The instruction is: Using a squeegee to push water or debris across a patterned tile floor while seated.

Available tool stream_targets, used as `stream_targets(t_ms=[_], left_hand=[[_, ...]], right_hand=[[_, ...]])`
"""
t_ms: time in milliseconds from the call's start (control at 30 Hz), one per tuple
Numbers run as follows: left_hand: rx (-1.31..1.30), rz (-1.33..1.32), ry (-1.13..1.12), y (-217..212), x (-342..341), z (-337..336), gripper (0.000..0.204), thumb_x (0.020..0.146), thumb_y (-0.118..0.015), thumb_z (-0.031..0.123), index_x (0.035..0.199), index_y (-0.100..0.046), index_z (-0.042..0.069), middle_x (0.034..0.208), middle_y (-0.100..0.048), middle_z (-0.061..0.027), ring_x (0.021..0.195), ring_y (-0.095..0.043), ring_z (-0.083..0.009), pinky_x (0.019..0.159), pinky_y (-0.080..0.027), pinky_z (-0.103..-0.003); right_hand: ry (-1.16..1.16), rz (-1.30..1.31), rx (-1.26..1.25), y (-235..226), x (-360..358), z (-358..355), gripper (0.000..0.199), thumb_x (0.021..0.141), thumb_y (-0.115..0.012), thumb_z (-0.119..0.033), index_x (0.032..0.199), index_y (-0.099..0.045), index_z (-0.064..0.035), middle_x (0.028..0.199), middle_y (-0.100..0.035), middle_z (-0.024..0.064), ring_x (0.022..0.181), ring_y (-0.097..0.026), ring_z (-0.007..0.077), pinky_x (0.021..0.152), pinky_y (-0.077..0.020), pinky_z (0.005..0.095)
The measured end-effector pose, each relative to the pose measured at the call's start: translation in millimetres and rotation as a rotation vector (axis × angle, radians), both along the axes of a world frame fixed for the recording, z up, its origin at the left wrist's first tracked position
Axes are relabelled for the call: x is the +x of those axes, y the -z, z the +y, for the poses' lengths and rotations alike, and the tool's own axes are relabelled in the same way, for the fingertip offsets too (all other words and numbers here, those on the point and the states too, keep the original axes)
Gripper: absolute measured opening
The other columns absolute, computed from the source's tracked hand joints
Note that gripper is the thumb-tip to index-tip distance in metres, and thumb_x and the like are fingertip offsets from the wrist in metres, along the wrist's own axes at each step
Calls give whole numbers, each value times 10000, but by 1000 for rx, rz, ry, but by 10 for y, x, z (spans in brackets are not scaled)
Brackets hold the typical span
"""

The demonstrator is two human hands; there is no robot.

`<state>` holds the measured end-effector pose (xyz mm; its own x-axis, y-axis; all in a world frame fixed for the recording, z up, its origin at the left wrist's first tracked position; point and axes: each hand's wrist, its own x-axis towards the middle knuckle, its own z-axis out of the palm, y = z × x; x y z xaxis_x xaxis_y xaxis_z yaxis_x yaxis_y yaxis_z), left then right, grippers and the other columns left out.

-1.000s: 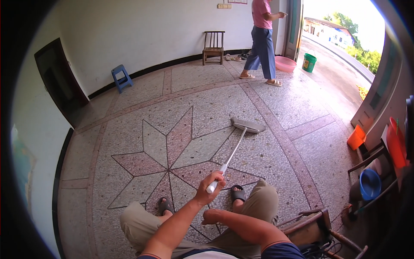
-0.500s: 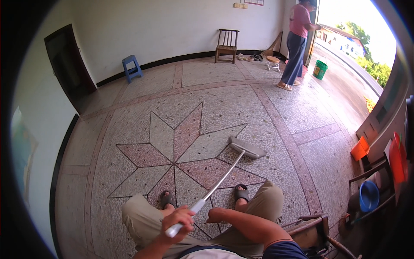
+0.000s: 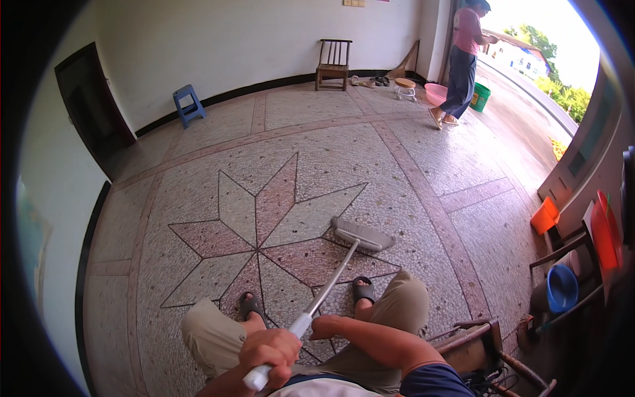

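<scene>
One head-worn fisheye looks steeply down, forward over knees across the floor [image 3: 317, 152].

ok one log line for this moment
left hand: shut on broom handle | right hand: beside handle, grip unclear | broom head: on floor

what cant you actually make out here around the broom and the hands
- Broom bristles: head view, too small to tell whether they press on the floor.
- Left hand: wrapped around the white handle end; its fingers are tucked out of sight.
- Right hand: rests by the handle; contact unclear, fingers hidden behind the knuckles.
- Items by the wooden chair: too small.
- Right side clutter: bent and cut by the fisheye rim.
</scene>
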<state>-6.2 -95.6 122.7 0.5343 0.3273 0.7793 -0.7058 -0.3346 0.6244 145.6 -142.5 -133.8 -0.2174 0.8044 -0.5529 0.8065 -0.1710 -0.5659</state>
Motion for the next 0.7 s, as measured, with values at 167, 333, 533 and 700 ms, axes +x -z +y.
stream_targets(t_ms=[167, 333, 533, 700], left_hand=[[122, 131, -39, 283, 402, 59, 174, 889, -595, 108, 778, -468, 70, 642, -553, -45, 572, -571, -183, 686, -530, -400], [182, 306, -35, 485, 929, 242, 151, 891, -623, 77, 820, -491, 59, 756, -591, -76, 730, -620, -202, 862, -502, -434], [160, 443, -64, 808, 1269, 501, 152, 876, -663, 89, 839, -518, 62, 824, -602, -85, 843, -626, -226, 916, -466, -421], [236, 422, -96, 904, 1348, 499, 150, 851, -685, 73, 845, -535, 62, 834, -597, -98, 866, -619, -253, 884, -469, -389]], right_hand=[[14, 25, 29, -55, -36, 3, 399, 829, -598, -399, 812, -715, -17, 797, -678, 165, 777, -661, 324, 727, -518, 452], [12, 97, 177, 613, 29, 20, 397, 845, -587, -385, 731, -710, -25, 664, -663, 131, 650, -655, 283, 657, -520, 433], [-19, 61, 95, 488, -73, 78, 420, 857, -579, -388, 698, -701, -19, 643, -661, 128, 629, -657, 267, 643, -520, 414], [-21, 34, -111, 346, -37, 136, 441, 854, -588, -422, 895, -715, -1, 890, -675, 213, 845, -642, 374, 786, -500, 455]])
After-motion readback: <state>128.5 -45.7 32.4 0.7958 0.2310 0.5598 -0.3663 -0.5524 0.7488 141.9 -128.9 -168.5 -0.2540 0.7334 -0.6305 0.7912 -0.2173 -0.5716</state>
